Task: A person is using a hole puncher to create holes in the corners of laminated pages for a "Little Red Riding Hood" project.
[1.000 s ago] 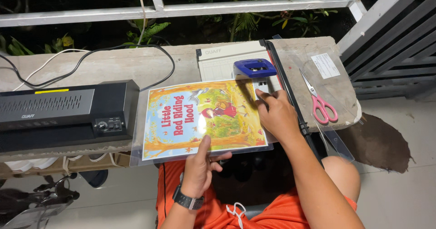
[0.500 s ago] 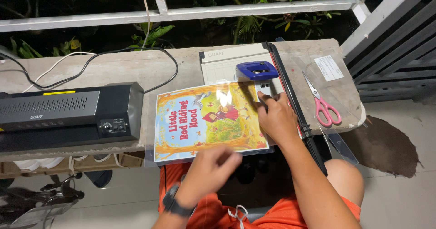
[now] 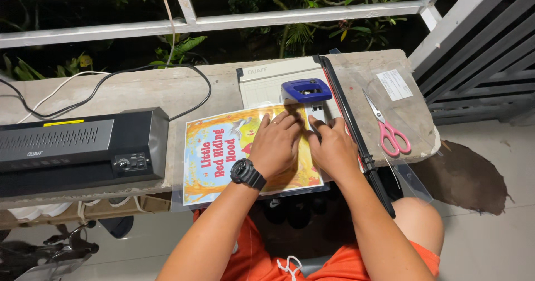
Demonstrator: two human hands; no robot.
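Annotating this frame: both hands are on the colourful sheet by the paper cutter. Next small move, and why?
Probably nudge the laminated sheet further under the blue guide. Both the left hand and right hand press flat on it, its top edge already at the paper cutter, blade arm alongside.

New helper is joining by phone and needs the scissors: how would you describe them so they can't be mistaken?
Start at the long concrete ledge under the white railing and go to its right end, past the black cutter arm of the paper trimmer. The scissors lie there on a clear plastic sheet, the only thing with pink handles.
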